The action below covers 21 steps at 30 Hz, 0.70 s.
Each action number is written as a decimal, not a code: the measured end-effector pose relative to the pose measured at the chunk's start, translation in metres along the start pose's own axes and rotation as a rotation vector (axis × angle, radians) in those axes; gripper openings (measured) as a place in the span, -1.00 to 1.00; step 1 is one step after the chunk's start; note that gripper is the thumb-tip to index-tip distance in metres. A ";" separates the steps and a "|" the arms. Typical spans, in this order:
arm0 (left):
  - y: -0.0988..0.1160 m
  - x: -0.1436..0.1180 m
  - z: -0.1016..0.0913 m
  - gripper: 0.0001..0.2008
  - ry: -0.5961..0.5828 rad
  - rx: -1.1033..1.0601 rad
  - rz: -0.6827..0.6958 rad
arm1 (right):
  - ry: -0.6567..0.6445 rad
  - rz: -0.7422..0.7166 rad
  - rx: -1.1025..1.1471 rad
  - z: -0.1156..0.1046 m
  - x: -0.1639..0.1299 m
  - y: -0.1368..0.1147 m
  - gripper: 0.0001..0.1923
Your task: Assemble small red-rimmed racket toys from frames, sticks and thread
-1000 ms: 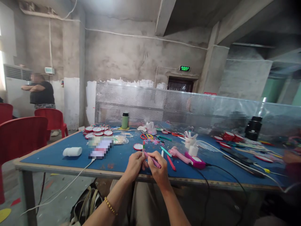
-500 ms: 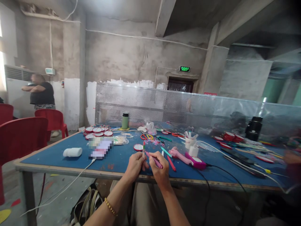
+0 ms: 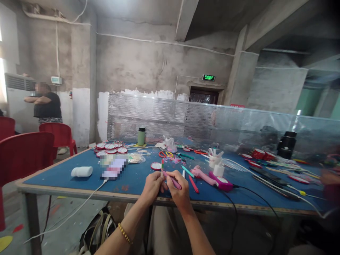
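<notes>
My left hand point(image 3: 152, 187) pinches a thin stick point(image 3: 162, 165) upright; its upper end is coloured red and green. My right hand point(image 3: 180, 193) grips a pink marker pen point(image 3: 173, 181) like a pencil. The pen's tip is at the stick, just above my left fingers; whether they touch I cannot tell. Just behind the stick lies a round white disc with a red rim point(image 3: 155, 166). Right of my right hand are a red marker point(image 3: 193, 185), a teal marker point(image 3: 187, 171) and a pink glue-gun-like tool point(image 3: 203, 176) with a cord.
A white bottle point(image 3: 81, 171) lies at the left, near a phone point(image 3: 114, 168) on a cable. Red-rimmed discs point(image 3: 111, 146) are piled behind. Scissors point(image 3: 166, 154), a cup of markers point(image 3: 214, 160) and a green flask point(image 3: 141, 136) stand or lie farther back. A person point(image 3: 47, 102) stands at far left.
The pink marker and my right hand have shifted slightly left, bringing the pen closer to the stick. My left hand and the stick look almost unmoved.
</notes>
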State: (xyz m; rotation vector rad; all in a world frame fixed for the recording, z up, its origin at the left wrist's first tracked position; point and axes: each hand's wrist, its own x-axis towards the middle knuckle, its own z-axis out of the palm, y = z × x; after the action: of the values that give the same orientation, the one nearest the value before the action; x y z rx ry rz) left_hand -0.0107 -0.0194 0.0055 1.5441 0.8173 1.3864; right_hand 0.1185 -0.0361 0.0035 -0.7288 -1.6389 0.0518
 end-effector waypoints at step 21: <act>-0.001 0.000 0.000 -0.72 -0.013 0.001 -0.002 | 0.006 0.009 -0.014 0.000 0.001 -0.001 -0.85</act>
State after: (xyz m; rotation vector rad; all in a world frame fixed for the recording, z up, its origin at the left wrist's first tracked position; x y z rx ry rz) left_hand -0.0106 -0.0189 0.0049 1.5513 0.8111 1.3735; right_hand 0.1175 -0.0368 0.0047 -0.7458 -1.6315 0.0447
